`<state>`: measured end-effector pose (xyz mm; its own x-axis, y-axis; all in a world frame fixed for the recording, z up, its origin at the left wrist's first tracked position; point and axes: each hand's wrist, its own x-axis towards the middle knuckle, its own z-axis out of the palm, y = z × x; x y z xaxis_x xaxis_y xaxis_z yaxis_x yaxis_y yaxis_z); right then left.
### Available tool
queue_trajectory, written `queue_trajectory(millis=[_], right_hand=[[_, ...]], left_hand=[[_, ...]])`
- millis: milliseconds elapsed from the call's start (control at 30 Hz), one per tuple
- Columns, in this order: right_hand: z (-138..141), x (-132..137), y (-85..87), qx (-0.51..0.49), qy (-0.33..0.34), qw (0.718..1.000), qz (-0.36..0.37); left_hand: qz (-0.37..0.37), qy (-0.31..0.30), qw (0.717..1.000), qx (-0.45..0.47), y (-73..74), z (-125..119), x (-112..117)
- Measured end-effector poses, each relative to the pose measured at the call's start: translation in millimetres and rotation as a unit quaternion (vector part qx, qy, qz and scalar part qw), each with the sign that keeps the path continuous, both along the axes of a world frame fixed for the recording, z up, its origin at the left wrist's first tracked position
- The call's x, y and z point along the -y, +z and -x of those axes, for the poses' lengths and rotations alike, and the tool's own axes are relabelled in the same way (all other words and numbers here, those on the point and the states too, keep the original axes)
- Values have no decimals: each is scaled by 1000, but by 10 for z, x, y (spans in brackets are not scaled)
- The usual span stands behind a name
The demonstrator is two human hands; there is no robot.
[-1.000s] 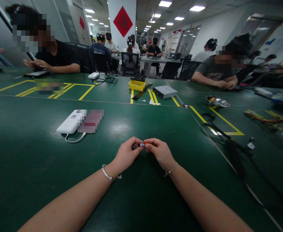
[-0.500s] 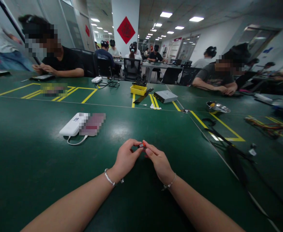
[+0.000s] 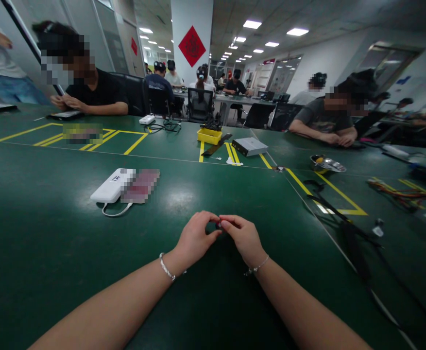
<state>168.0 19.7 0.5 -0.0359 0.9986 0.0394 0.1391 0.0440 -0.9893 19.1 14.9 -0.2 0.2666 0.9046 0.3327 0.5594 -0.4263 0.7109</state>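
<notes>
My left hand (image 3: 194, 238) and my right hand (image 3: 244, 236) meet fingertip to fingertip over the green table (image 3: 52, 233), near its front middle. Both pinch a tiny dark part (image 3: 219, 225) between thumb and fingers; it is almost hidden by the fingertips. Each wrist wears a thin bracelet. Both forearms rest low over the table.
A white power bank (image 3: 109, 185) with a cable lies to the left. Farther back are a yellow bin (image 3: 209, 135), a grey box (image 3: 249, 146) and a metal dish (image 3: 327, 163). Black cables (image 3: 347, 218) trail at the right. Other people sit at the far tables.
My hands have sunk slightly toward me and closed more around the small part. Its orange tip, visible earlier, is now covered by my fingers.
</notes>
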Motion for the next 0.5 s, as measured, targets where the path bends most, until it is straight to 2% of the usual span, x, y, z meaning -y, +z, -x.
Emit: queue_trajectory(millis=[67,133,200,300,400,500], right_hand=[[-207,-88,40,74,-39,996,-30],[-544,-175,87,191,-119,972,-69],[-961,-239,117,329,-231,910,-104],[-1548,-272,91,441,-331,833,-33],[-1910,-256,-21,489,-346,800,40],[-2067,-237,-152,501,-339,796,32]], left_hand=[[-1,-2,1000,-22,-13,12,-8],[5,13,999,-37,-32,37,-25],[16,20,998,-54,-49,62,-44],[18,10,998,-66,-55,83,-55],[18,-2,998,-68,-52,87,-48],[18,-2,997,-69,-59,93,-43]])
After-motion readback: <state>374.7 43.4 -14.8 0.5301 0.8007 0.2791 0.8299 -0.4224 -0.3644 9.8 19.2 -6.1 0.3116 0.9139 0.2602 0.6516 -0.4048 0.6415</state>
